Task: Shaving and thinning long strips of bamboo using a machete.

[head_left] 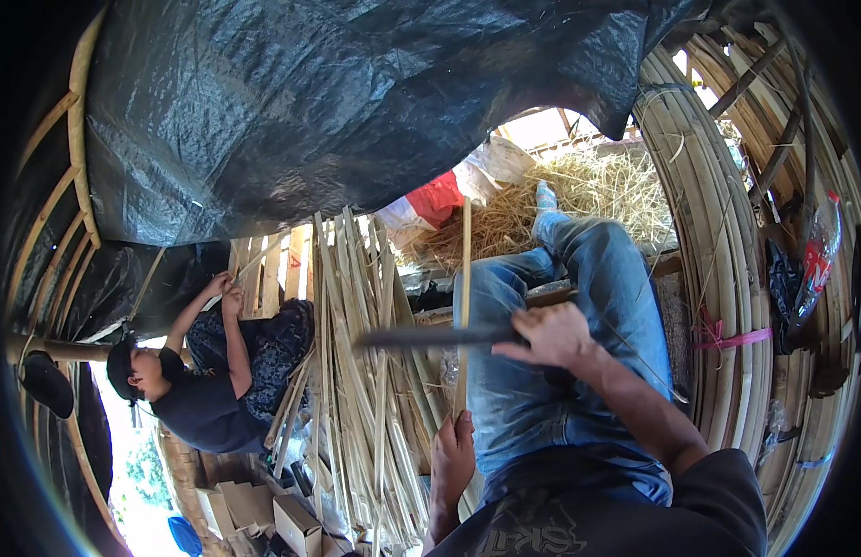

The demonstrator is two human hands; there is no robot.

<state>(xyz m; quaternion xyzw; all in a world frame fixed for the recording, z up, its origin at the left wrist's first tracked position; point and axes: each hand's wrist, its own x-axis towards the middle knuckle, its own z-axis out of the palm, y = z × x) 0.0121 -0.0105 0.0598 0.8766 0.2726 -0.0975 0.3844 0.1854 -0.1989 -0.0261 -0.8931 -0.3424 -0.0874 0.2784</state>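
Observation:
My right hand [555, 334] is closed round the handle of a large knife [421, 337], over my jeans. Its dark, broad blade points left and is smeared by motion. The blade passes in front of a thin bamboo strip [466, 251]; whether the two touch I cannot tell. Lower down, at my left thigh, my left hand [453, 457] grips the near end of that strip, thumb pointing up along it. The strip runs away from me, beside my left leg, toward the straw. The knife's handle is mostly hidden by my fingers.
A bundle of split bamboo strips [361, 371] lies just left of me. Farther left a seated person [217, 390] works with raised hands. Straw [616, 181] lies ahead, long bamboo slats [718, 232] stand at right, a black tarp [291, 102] hangs above, and cardboard boxes [296, 527] sit lower left.

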